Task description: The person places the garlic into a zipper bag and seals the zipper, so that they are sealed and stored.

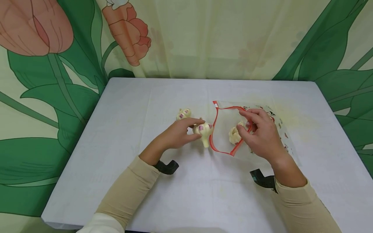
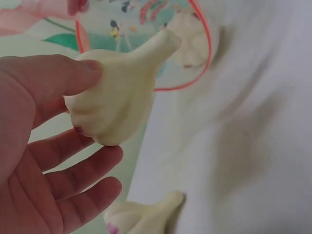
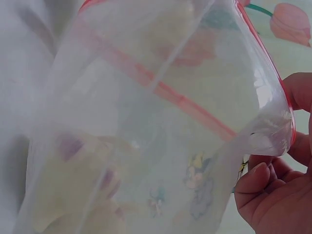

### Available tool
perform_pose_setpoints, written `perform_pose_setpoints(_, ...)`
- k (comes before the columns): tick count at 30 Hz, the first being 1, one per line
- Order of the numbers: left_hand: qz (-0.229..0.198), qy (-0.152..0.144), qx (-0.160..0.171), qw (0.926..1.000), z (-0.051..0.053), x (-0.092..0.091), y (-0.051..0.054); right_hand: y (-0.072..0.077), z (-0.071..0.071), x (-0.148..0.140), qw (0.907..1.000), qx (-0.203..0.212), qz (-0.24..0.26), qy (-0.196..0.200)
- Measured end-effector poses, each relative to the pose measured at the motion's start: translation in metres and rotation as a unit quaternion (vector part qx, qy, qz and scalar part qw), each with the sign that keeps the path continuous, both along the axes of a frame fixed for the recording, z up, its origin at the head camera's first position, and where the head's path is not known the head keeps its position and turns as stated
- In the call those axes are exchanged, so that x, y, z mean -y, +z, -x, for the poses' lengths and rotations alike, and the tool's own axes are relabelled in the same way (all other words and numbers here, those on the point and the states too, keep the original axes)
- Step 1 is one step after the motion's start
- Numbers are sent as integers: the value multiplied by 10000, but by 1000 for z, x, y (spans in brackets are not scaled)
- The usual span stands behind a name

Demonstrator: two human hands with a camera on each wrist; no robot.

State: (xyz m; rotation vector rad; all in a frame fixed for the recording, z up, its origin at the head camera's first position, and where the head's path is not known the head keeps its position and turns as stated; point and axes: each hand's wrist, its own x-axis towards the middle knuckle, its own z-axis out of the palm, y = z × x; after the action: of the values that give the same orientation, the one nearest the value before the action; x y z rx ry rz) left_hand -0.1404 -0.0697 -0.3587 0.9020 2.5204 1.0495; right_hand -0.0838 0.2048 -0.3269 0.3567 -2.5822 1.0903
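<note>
My left hand (image 1: pixel 178 133) grips a garlic bulb (image 1: pixel 203 130) between thumb and fingers, its stem pointing down. In the left wrist view that bulb (image 2: pixel 117 92) is held just short of the bag's mouth. A clear zip bag (image 1: pixel 224 120) with a red-edged opening stands gaping toward the left hand. My right hand (image 1: pixel 263 134) pinches the far right side of its rim, as the right wrist view of the bag (image 3: pixel 263 83) also shows. Inside the bag lies another garlic bulb (image 1: pixel 234 135). One more bulb (image 1: pixel 184 114) rests on the table behind the left hand.
The white-covered table (image 1: pixel 186 187) reaches to the curtain (image 1: pixel 204 42) at the back. Printed figures cover part of the bag on its right side. A black wrist mount (image 1: pixel 167 167) sits under the left wrist, another mount (image 1: pixel 263 179) beside the right.
</note>
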Motion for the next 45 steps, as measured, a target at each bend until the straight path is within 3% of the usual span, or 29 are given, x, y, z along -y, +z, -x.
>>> perform_pose_setpoints(7, -240, -184, -175, 9994, -2, -14, 8, 1, 0, 0, 10000, -64, -27, 13)
perform_pose_setpoints(16, 100, -259, -144, 9995, -6, -33, 14, 0, 0, 0, 10000, -7, -25, 4)
perform_pose_setpoints(27, 232, -308, -86, 9992, -9, -47, 11, 0, 0, 1, 9999, -118, 0, 74)
perform_pose_setpoints(40, 757, -233, -382, 9961, -20, -64, 4, 1, 1, 1, 9999, -97, 9, 120)
perform_pose_setpoints(45, 943, -62, -491, 9943, -22, -70, 2, 0, 1, 1, 9998, -164, 15, 151)
